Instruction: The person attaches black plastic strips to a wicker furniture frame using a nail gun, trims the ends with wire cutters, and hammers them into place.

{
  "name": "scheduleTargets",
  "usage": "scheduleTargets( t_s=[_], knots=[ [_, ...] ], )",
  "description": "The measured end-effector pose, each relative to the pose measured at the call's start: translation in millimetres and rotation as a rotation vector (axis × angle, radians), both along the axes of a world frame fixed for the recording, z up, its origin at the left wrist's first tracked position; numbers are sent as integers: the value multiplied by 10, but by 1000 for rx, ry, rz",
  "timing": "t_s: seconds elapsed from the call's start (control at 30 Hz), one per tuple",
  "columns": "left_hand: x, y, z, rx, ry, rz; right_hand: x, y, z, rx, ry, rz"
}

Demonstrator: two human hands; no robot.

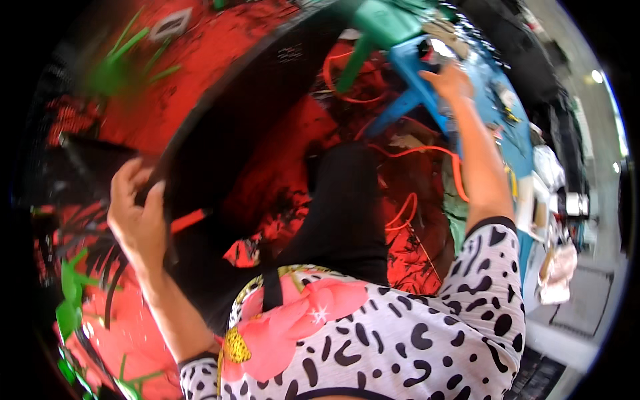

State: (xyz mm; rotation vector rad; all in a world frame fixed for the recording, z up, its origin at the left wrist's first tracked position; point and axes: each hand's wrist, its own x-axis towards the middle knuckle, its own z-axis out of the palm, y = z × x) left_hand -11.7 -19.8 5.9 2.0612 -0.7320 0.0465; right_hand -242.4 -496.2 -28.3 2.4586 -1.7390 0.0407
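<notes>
**Left hand (pixel 139 217) on the black sheet (pixel 220 127); right hand (pixel 455 83) at the shiny item (pixel 440 50)**

Left hand: thumb and curled fingers close on the near edge of the sheet, at the person's left. The edge grip probably steadies the raised sheet, since a broad, bending part handles best from its rim.

Right hand: arm extended, thumb spread from the fingers, beside the shiny item. Blur hides the fingertips; whether they grasp it or are free cannot be told.

Body: the person wears a patterned top (pixel 400 333) and black trousers (pixel 347 207). The raised knee sits between the two arms. The sheet arches from the left hand toward the upper right, beyond the knee, presumably because its length needs that clearance.

Right side: an orange cord (pixel 427 149) loops loosely below the right forearm. A blue work surface (pixel 522 150) carries a yellow-handled tool (pixel 511 115), apparently placed there for easy reach. A white tray (pixel 527 200) is near the right elbow.

Far side: blue legs (pixel 410 70) slope beside the right hand, with a green stool (pixel 387 23) close by. Red ground covering (pixel 160 93) extends beyond the sheet, perhaps laid to catch the dark scraps.
</notes>
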Motion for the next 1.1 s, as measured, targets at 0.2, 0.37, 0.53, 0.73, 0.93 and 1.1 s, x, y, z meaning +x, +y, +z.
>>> scheduleTargets(
  t_s=[0.2, 0.37, 0.53, 0.73, 0.93, 1.1],
  knots=[
    [-118, -114, -14, 12, -78, -29, -543, -1130, -347, 210, 141, 70],
    [-143, -52, -44, 47, -210, -31, -389, -892, -454, 30, 274, 127],
    [-139, -3, -68, 16, -234, -150, -388, 298, 236, 268, -169, 254],
    [-100, 32, -93, -59, -237, -238, -180, 1854, 926, 809, -701, 614],
    [-95, 29, -142, -63, -261, -235, 259, 2873, 1286, 1278, -723, 740],
    [-149, 29, -126, -12, -201, -236, 390, 3068, 1307, 1411, -668, 715]
  ],
)
